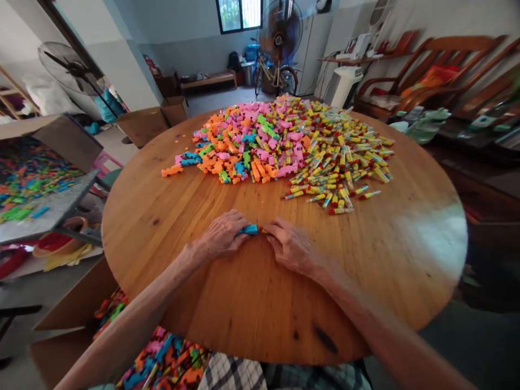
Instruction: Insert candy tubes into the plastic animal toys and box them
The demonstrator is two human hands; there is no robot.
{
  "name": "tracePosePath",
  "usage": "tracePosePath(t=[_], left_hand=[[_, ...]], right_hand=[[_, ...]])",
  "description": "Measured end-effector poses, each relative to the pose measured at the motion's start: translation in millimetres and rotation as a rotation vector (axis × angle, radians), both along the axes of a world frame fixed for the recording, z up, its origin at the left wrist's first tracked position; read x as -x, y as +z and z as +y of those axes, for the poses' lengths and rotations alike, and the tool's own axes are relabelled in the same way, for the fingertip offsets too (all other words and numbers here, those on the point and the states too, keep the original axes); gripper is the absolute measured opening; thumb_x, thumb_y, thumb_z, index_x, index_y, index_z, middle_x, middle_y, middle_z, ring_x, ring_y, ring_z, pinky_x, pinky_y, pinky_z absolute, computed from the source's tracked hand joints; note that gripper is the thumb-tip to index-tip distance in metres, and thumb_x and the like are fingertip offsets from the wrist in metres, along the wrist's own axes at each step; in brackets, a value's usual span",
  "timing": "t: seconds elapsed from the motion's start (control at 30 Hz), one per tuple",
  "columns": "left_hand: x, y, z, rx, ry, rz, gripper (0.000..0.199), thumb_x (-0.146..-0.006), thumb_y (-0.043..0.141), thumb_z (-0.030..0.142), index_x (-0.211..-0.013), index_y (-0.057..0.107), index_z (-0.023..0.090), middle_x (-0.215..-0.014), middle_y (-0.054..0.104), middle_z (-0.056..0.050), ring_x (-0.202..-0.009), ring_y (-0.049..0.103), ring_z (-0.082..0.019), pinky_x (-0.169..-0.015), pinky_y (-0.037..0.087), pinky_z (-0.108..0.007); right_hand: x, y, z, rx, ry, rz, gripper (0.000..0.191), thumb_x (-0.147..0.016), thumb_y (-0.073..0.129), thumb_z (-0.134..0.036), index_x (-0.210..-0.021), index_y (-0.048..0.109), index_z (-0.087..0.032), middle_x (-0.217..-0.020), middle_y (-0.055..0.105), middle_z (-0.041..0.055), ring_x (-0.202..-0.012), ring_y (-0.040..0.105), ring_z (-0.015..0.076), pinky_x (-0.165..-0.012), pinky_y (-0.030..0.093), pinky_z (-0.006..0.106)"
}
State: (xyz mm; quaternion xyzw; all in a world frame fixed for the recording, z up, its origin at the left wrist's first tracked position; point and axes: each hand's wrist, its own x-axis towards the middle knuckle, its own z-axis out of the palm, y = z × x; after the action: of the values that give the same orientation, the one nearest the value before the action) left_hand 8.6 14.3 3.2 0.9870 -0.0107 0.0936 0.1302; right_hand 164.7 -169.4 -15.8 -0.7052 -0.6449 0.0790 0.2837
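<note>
My left hand (226, 233) is closed around a small blue plastic piece (249, 229), shaped like the toy pieces in the pile. Facing it, my right hand (293, 245) pinches a small tube (265, 231) with a yellow and red end, mostly covered by the fingers. The two pieces point at each other just above the round wooden table (260, 303), with a slight gap between them. Beyond my hands lies a heap of orange, pink, blue and green toy pieces (231, 146). Right of it spreads a pile of clear tubes with yellow labels and red ends (341, 157).
An open cardboard box (65, 325) of coloured pieces stands below the table's left edge. More pieces lie on a grey side table (73, 200). A standing fan (278, 39), a bicycle (284, 78) and wooden chairs (439, 70) are farther back.
</note>
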Motion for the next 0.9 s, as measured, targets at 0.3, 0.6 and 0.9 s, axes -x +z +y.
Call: tracePosePath(t=[0.3,0.6,0.9], left_hand=[[-2,-6.6,2,0.022,-0.009,-0.032,0.028,-0.103,0.047,0.034,-0.104,0.07,0.018,-0.088,0.063,-0.008,-0.088,0.057,-0.021,-0.079,0.045,-0.032],[-1,-9.5,4,0.066,-0.033,-0.042,0.032,-0.105,0.044,0.035,-0.11,0.07,0.017,-0.09,0.062,-0.008,-0.088,0.058,-0.02,-0.079,0.047,-0.031],[-3,-9.5,1,0.113,-0.047,-0.067,0.029,-0.106,0.044,0.031,-0.109,0.068,0.016,-0.089,0.06,-0.008,-0.088,0.057,-0.02,-0.079,0.046,-0.031]], right_hand=[[2,3.1,1,-0.019,-0.006,0.015,0.028,-0.094,0.048,-0.01,-0.112,0.067,-0.017,-0.104,0.064,0.0103,-0.094,0.061,0.021,-0.083,0.048,0.032],[-1,5.8,-1,0.028,0.031,-0.057,0.027,-0.092,0.047,-0.009,-0.108,0.069,-0.017,-0.1,0.062,0.01,-0.084,0.059,0.0192,-0.076,0.046,0.03],[6,-8.2,1,-0.068,-0.009,-0.066,0.029,-0.093,0.043,-0.01,-0.109,0.067,-0.014,-0.104,0.064,0.0137,-0.084,0.06,0.0209,-0.074,0.049,0.031]])
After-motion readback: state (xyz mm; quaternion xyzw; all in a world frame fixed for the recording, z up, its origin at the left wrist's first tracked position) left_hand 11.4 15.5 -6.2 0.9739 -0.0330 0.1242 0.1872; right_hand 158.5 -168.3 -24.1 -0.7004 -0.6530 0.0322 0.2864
